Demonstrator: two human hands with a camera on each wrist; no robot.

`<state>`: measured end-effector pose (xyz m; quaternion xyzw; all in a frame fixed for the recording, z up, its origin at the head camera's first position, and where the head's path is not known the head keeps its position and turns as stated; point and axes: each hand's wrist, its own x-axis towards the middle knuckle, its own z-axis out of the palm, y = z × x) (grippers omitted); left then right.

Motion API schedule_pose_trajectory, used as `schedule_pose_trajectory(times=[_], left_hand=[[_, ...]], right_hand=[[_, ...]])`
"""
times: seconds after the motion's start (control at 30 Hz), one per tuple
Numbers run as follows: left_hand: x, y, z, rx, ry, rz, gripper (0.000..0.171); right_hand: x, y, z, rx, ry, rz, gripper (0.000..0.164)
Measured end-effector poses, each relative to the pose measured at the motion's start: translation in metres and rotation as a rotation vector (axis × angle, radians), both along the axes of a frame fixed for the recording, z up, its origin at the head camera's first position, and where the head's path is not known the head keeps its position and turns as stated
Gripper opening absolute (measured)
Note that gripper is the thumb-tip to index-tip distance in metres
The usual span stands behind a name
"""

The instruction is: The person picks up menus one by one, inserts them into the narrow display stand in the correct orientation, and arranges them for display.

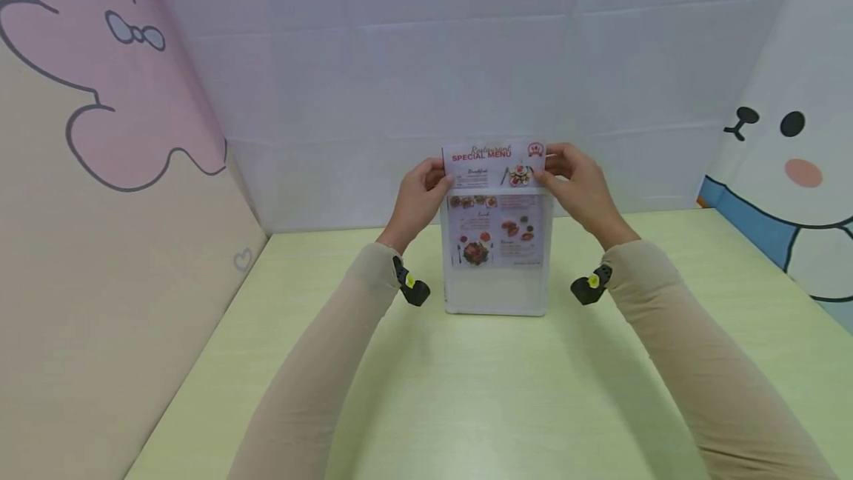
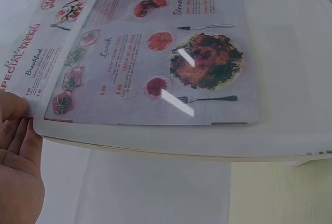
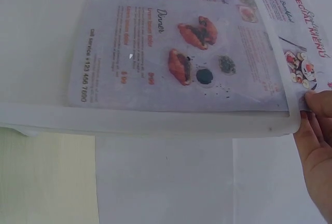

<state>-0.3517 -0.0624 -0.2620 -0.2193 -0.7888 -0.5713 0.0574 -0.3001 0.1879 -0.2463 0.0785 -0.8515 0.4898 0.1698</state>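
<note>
A printed restaurant menu sheet (image 1: 495,167) sits partly inside a clear, white-edged display stand (image 1: 494,291) that stands upright on the table. Its top strip, with the title and breakfast part, sticks out above the stand's upper edge, while the lunch and dinner parts show through the clear front. My left hand (image 1: 421,196) pinches the sheet's left edge between thumb and fingers; in the left wrist view the thumb lies on the paper beside the stand's corner. On the other side my right hand (image 1: 582,189) pinches the right edge, its thumb (image 3: 317,102) on the printed face.
The stand rests on a pale yellow-green table (image 1: 493,391). A white sheet-covered wall (image 1: 426,80) rises behind it. Side panels with cartoon animals, a pink one (image 1: 133,102) at left and a white one (image 1: 786,169) at right, flank the table.
</note>
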Motion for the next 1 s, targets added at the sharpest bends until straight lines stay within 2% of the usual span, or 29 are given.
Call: schedule_pose_trajectory(times=[0.27,0.5,0.77,1.0], left_hand=[[-0.001,0.0019,-0.0007,0.016,0.002,-0.014,0.024],[-0.0025,0.0053,-0.0022,0.026,-0.004,-0.009,0.024],[-0.0006,0.0052,-0.002,0.031,-0.004,-0.015,0.024],[-0.0002,0.0046,-0.0018,0.039,-0.008,-0.028,0.025]], right_hand=[[-0.0028,0.0025,-0.0032,-0.008,0.024,-0.001,0.031],[-0.0042,0.0053,-0.0039,-0.011,-0.016,0.009,0.028],[-0.0008,0.0048,-0.0008,-0.02,-0.033,-0.001,0.038],[-0.0007,0.0047,-0.0022,0.002,-0.047,-0.031,0.036]])
